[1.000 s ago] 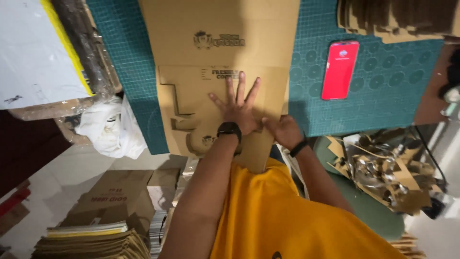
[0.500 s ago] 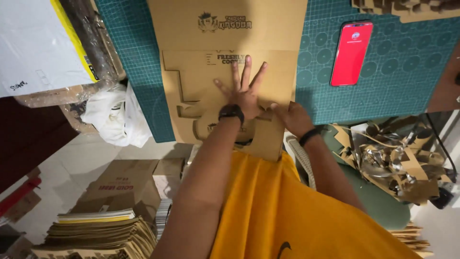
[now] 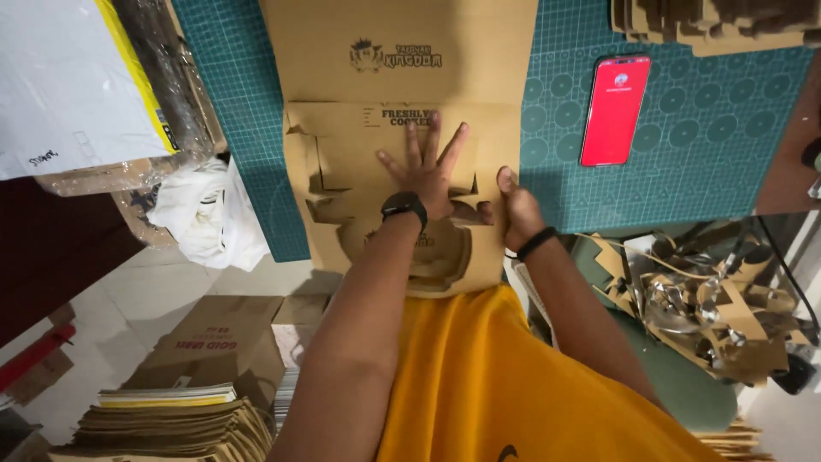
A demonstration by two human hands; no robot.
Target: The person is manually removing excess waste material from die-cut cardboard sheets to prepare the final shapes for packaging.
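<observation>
While the left hand [image 3: 428,175] lies flat with its fingers spread on the die-cut cardboard blank [image 3: 402,171], the right hand [image 3: 516,210] curls over the blank's right edge, thumb on top and fingers seemingly tucked beneath, pinching the sheet. This blank lies on the green cutting mat [image 3: 684,128], its near end overhanging the table edge toward the person's yellow shirt [image 3: 496,385]. It looks like thin brown board: light, fairly stiff across its panels but ready to bend along the scored creases, and likely to tear or crumple at the narrow tabs and cut-outs near the left side. A hold on the broad plain panels or the long straight edges seems safest, with a flat palm to keep it from sliding on the smooth mat. A red phone [image 3: 616,109] rests on the mat well to the right, and a heap of cardboard offcuts [image 3: 710,299] sits lower right.
</observation>
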